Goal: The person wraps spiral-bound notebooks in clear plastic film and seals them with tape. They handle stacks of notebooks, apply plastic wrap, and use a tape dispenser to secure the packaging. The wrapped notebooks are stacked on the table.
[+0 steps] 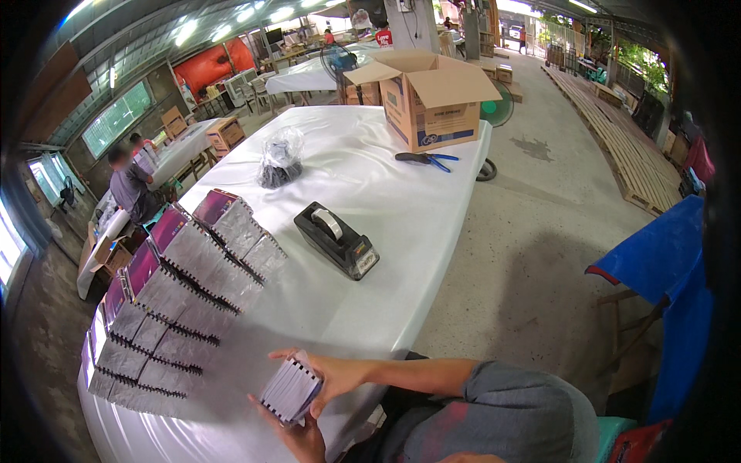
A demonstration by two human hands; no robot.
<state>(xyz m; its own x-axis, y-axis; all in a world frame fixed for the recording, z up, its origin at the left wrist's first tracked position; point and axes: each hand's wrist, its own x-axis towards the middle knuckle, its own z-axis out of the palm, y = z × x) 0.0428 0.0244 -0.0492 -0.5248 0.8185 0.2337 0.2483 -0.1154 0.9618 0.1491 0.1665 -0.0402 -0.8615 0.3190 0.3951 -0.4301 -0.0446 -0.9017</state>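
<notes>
Between my two hands is a small stack of white booklets (290,390) with black binding marks along its edges. My right hand (340,375) reaches in from the right and closes around the upper and right sides of the stack. From below, my left hand (299,436) grips its lower end, fingers along the left side. To the left stand rows of stacked booklets (174,309) with black coil-like spines and purple covers. A black tape dispenser (336,241) with a pale roll sits farther up the white-covered table (340,316).
A clear plastic bag (281,158) with dark contents lies on the table. Blue-handled pliers (427,160) rest by an open cardboard box (440,108) at the far end. Fans (336,63) stand beyond. A person (133,185) sits at another table to the left. Blue cloth (656,255) hangs at right.
</notes>
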